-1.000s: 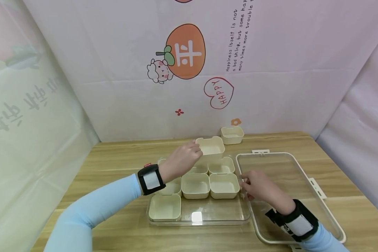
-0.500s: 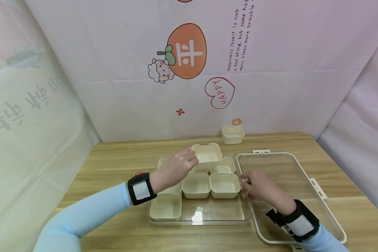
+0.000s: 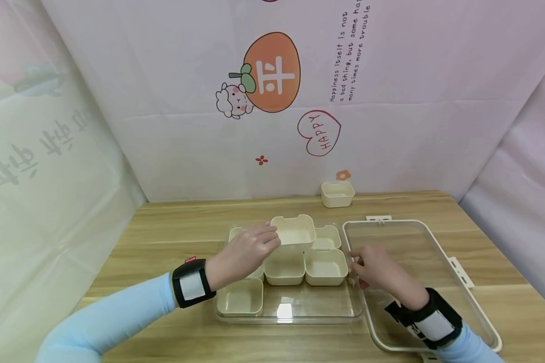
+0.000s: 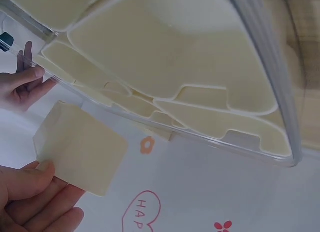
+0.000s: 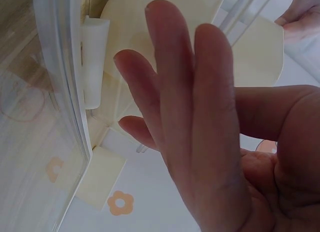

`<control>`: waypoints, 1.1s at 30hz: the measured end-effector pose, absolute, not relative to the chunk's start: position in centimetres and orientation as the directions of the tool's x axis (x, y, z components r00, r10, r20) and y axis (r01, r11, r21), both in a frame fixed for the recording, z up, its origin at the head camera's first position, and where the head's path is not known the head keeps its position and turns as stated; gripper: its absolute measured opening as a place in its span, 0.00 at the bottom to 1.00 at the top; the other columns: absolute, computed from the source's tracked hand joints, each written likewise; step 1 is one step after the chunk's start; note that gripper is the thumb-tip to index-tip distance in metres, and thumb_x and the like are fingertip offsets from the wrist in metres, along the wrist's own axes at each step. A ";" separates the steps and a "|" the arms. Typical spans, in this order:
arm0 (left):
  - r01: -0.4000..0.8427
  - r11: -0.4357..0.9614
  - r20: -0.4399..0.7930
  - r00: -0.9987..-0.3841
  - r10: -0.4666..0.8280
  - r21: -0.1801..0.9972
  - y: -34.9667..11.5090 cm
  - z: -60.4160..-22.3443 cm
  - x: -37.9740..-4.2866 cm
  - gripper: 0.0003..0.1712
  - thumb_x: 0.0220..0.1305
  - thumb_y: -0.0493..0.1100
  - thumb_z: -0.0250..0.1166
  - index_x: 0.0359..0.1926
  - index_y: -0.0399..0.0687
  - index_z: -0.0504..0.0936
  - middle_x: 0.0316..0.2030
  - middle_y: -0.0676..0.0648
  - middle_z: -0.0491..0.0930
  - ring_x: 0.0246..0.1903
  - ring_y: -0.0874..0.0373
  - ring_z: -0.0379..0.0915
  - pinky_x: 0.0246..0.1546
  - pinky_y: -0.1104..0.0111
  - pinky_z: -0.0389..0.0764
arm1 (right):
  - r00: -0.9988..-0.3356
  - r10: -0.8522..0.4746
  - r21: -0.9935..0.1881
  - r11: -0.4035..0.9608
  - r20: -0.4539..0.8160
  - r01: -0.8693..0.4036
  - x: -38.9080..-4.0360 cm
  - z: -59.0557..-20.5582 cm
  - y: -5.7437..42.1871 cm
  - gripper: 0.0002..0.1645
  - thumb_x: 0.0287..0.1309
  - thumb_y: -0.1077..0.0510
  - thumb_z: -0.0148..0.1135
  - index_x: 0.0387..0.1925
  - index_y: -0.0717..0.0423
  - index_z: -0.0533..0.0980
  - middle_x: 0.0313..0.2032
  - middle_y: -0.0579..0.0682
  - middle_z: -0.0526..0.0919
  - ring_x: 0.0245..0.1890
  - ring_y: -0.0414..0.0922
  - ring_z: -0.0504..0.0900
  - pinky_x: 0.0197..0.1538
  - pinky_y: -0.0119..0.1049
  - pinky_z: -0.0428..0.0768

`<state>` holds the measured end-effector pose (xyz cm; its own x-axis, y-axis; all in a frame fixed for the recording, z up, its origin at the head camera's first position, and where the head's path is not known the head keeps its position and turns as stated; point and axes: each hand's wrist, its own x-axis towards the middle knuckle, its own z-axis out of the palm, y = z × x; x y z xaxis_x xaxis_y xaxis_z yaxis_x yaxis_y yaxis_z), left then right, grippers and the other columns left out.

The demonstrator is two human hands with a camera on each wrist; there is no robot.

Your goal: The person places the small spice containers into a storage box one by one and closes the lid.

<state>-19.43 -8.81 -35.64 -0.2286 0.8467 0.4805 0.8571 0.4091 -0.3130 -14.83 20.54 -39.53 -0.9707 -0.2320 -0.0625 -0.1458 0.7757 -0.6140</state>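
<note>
My left hand pinches a cream rectangular container by its left side, above the far part of a clear plastic bin. In the left wrist view the held container sits between thumb and fingers. Several similar cream containers stand in rows in the bin and fill its back and left. My right hand stays at the bin's right edge, by the lid. The right wrist view shows its fingers loosely extended, with nothing held; whether the fingertips touch the bin is unclear.
A clear lid with white clips lies on the wooden table right of the bin, under my right forearm. One smaller cream container stands at the table's back edge, against a printed cloth backdrop.
My left hand has moved down, toward me and a little left with the container, from behind the back row to above it. The right hand has stayed in place.
</note>
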 end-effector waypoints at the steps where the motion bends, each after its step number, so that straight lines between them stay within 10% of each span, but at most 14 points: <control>1: 0.857 0.410 0.480 -0.230 0.847 -0.312 -8.9 -35.7 -19.4 0.08 0.52 0.27 0.57 0.26 0.43 0.77 0.28 0.49 0.80 0.41 0.58 0.76 0.52 0.69 0.70 | -0.971 -0.231 -0.615 0.775 -0.063 -0.145 -14.8 -39.5 20.6 0.20 0.53 0.66 0.51 0.47 0.73 0.70 0.19 0.54 0.81 0.09 0.36 0.75 0.15 0.27 0.74; 33: 0.875 0.344 0.505 -0.137 0.852 -0.342 -11.2 -37.0 -15.0 0.10 0.54 0.30 0.53 0.33 0.43 0.80 0.34 0.48 0.81 0.43 0.56 0.76 0.52 0.69 0.69 | -0.970 -0.239 -0.616 0.771 -0.050 -0.158 -14.9 -39.7 20.7 0.18 0.53 0.65 0.51 0.46 0.70 0.72 0.18 0.52 0.81 0.08 0.36 0.74 0.15 0.27 0.73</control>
